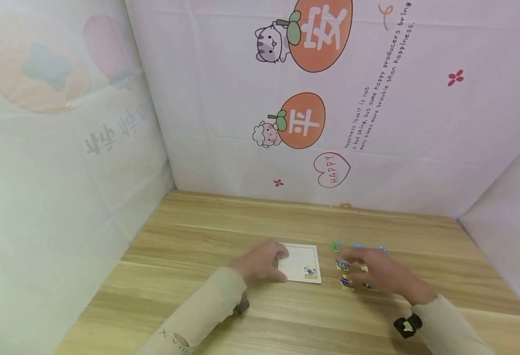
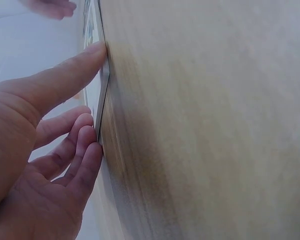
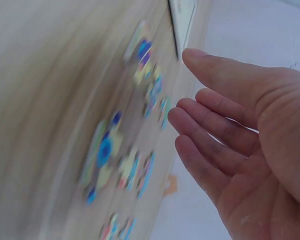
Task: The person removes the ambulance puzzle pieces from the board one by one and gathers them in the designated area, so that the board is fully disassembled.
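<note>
A square white puzzle board lies on the table, with one printed jigsaw piece in its near right corner. My left hand holds the board at its left side, thumb at the near edge and curled fingers at the far edge. Over loose jigsaw pieces to the right, my right hand hovers with nothing in it. Its relaxed fingers are spread a little in the right wrist view, apart from the blurred pieces. In the head view it hides some of them.
The wood-grain table meets a printed white sheet at the back. More white sheeting stands on the left and right. Several loose pieces, one green, lie in rough rows right of the board.
</note>
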A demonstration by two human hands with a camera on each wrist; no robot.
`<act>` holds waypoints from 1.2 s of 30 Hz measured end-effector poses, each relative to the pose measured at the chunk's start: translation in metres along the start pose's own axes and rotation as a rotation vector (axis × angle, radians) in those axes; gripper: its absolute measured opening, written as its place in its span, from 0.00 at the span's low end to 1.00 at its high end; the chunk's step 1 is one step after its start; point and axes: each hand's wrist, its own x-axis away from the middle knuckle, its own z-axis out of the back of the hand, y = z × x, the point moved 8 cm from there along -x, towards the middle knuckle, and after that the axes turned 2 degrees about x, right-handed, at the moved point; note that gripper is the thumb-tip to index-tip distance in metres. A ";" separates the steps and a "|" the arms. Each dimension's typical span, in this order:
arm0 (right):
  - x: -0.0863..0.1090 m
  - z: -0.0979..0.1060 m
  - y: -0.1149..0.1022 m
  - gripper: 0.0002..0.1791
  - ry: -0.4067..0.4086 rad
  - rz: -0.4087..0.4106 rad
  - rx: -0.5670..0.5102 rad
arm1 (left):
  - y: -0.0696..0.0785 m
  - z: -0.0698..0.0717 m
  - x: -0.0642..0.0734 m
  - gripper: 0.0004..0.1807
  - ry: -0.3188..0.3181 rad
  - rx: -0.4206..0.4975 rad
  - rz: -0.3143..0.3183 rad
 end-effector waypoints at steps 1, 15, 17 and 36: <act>-0.004 -0.001 -0.003 0.29 -0.003 -0.004 0.005 | 0.000 0.000 -0.001 0.36 0.001 -0.011 -0.006; -0.047 -0.020 -0.050 0.13 -0.061 0.111 0.091 | 0.004 0.002 0.000 0.35 -0.004 -0.037 -0.019; -0.051 -0.024 -0.053 0.17 -0.059 0.123 0.118 | 0.005 0.002 0.000 0.35 -0.008 -0.031 -0.009; -0.065 -0.043 -0.048 0.03 -0.104 0.050 0.040 | 0.009 0.004 0.002 0.35 -0.006 -0.005 -0.008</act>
